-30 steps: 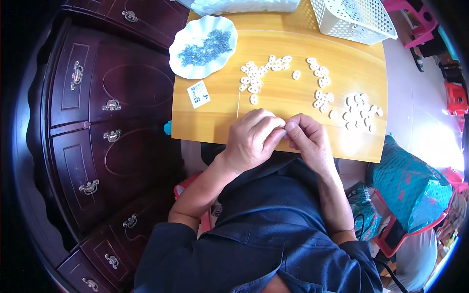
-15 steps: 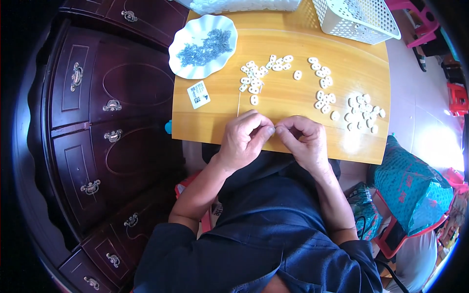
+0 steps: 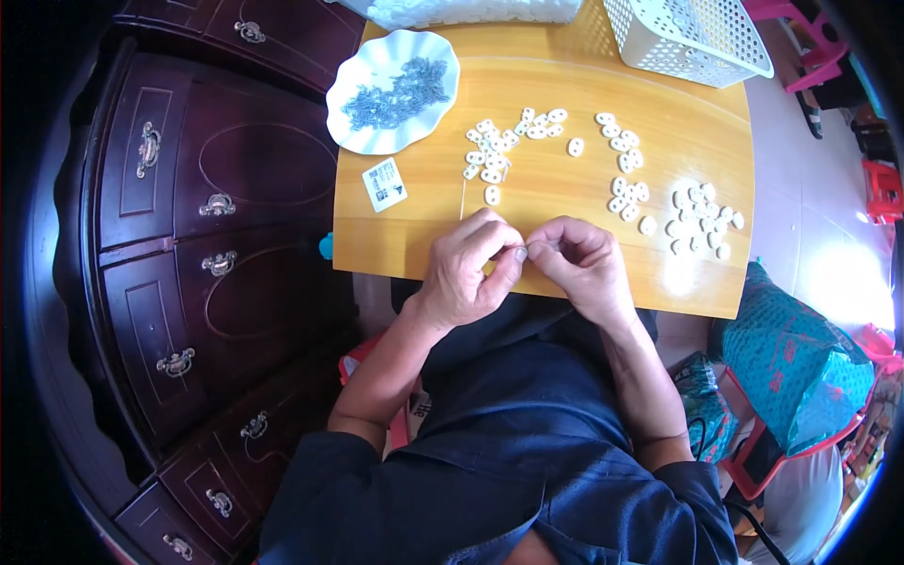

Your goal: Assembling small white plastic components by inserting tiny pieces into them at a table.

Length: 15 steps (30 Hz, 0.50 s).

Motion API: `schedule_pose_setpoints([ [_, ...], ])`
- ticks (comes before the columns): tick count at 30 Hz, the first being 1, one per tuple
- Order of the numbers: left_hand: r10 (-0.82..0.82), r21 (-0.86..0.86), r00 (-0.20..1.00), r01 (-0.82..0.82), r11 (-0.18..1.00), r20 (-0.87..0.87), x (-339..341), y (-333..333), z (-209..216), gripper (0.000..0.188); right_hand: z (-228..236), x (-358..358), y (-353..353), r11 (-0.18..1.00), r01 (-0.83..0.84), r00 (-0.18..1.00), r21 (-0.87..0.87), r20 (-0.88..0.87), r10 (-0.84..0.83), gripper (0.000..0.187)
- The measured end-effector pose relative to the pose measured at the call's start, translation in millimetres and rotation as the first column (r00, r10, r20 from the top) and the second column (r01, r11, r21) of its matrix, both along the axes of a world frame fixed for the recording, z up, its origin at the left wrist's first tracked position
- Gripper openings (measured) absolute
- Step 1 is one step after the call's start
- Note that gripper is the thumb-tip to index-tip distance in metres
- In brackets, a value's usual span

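My left hand [image 3: 471, 266] and my right hand [image 3: 586, 271] meet at the fingertips over the table's near edge. Both are closed in a pinch; whatever sits between the fingers is too small to make out. A thin pale line [image 3: 462, 200] runs up the table from behind my left hand. Beyond the hands lie small cream oval pieces with two holes: a cluster [image 3: 490, 155] on the left, a single piece [image 3: 575, 147] in the middle and a loose row [image 3: 622, 155] to the right. Small round cream pieces [image 3: 699, 218] are gathered at the right edge.
A scalloped white dish [image 3: 341, 130] of small dark metallic pieces [image 3: 400, 94] stands at the far left, above a white printed card [image 3: 384, 185]. A perforated white basket [image 3: 692, 47] is at the far right. Dark wooden drawers [image 3: 217, 202] flank the table; a teal bag [image 3: 796, 358] sits right.
My fingertips have shifted slightly, with the right hand tilting a little to the left and the left thumb moving. Both hands stay pinched together; the pieces on the table lie as before.
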State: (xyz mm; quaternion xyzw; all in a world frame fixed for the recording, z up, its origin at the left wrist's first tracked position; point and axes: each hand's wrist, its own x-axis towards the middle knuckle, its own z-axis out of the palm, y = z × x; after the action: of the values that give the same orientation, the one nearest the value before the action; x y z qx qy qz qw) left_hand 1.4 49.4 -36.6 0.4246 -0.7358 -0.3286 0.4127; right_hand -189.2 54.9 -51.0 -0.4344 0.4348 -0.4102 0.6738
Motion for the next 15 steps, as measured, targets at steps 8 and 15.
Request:
schedule_pose_setpoints([
  [8,0.111,0.023,0.986,-0.109,0.994,-0.123,-4.1,0.3,-2.0,0.006,-1.4,4.3,-1.6,0.999,0.035,0.996,0.002,-0.079,-0.034,0.01],
  [15,0.082,0.068,0.996,-0.08,0.994,-0.033,0.2,-2.9,0.5,0.005,9.7,7.2,-1.8,0.994,0.04,0.975,-0.1,-0.215,-0.061,0.011],
])
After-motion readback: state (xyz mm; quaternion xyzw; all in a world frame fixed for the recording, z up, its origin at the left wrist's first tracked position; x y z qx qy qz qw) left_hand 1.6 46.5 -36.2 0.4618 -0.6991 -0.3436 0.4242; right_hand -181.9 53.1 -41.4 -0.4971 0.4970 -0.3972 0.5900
